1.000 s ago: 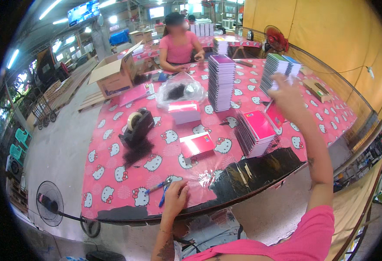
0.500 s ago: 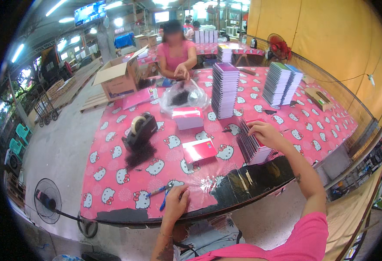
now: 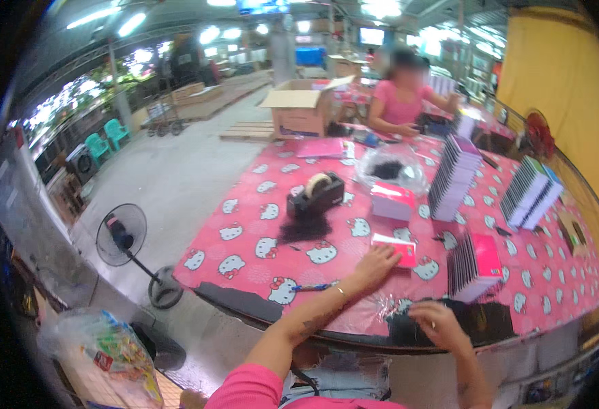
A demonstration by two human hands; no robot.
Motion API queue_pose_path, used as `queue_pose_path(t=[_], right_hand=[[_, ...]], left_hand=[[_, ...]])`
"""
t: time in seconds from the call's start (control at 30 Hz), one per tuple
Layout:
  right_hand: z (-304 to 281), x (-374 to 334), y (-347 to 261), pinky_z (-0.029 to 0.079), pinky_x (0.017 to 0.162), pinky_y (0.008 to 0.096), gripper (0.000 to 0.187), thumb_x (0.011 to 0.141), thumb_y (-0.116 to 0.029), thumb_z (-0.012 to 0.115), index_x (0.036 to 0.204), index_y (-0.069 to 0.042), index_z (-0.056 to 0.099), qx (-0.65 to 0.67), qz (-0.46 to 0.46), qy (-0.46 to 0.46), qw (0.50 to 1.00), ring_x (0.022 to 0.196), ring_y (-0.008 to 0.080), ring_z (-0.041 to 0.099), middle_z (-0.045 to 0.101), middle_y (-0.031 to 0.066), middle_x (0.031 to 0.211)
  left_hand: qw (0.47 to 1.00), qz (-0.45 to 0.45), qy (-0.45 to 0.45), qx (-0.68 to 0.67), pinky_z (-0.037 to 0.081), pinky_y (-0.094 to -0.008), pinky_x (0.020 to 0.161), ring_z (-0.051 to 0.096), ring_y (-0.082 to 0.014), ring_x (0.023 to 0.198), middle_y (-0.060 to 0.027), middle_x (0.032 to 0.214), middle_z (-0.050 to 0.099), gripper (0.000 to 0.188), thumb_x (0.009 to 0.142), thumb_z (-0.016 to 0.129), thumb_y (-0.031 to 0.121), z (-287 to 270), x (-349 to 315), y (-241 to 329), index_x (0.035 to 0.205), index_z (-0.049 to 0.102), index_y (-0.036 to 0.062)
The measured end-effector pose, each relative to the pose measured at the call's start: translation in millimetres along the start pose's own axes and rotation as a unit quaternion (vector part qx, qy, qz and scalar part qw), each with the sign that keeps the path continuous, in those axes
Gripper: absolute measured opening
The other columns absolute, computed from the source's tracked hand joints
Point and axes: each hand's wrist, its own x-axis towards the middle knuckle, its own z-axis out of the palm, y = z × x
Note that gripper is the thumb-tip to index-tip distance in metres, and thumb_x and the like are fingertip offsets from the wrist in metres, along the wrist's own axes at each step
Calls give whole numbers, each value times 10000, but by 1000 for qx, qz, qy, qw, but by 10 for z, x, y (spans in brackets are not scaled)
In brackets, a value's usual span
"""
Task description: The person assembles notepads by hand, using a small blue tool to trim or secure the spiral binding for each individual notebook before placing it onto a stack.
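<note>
Lying flat under left hand (image 3: 376,262): small pink packet (image 3: 396,247)

Tape dispenser (image 3: 315,195) behind packet (image 3: 394,248); stack (image 3: 475,265) right.

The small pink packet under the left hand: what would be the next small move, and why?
Probably draw the small pink packet toward the table edge. The left hand rests flat against it, not gripping, while the right hand is at the clear wrapping near the edge, apart from the packet.
</note>
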Motion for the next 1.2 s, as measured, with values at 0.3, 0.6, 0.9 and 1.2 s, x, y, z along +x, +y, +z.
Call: queue_pose_path(t=[0.3, 0.6, 0.9, 1.2], right_hand=[[594, -101, 118, 443, 986, 366, 539, 779, -75, 774, 1274, -19, 570, 125, 125, 300, 937, 1129, 267, 587, 577, 154, 1248], [1129, 149, 245, 491, 803, 289, 257, 883, 5, 674, 1137, -12, 641, 238, 141, 213, 937, 857, 152, 624, 681, 75, 940], [1196, 157, 30, 452, 984, 442, 429, 921, -191, 606, 1290, 22, 566, 91, 225, 176, 954, 1108, 382, 605, 623, 235, 1214], [1095, 229, 148, 453, 983, 377, 432, 824, -15, 603, 1255, 4, 583, 178, 152, 230, 945, 1117, 299, 602, 631, 169, 1176]], left_hand=[[979, 17, -179, -95, 479, -472, 862, 645, -334, 990, -147, 1019, 678, 396, 851, 653, 283, -1089, -255, 599, 1187, 592, 83], [972, -89, -196, -95, 496, -438, 828, 654, -342, 938, -149, 998, 668, 268, 879, 576, 158, -836, -1036, 884, 1130, 562, 64], [987, -99, -60, -113, 472, -453, 949, 595, -371, 1115, -202, 1205, 610, 308, 901, 577, 148, -433, -1343, 915, 1182, 596, 22], [994, -80, -4, -71, 476, -438, 957, 587, -337, 1117, -141, 1198, 615, 340, 803, 645, 104, -590, -1177, 886, 1136, 630, 35]])
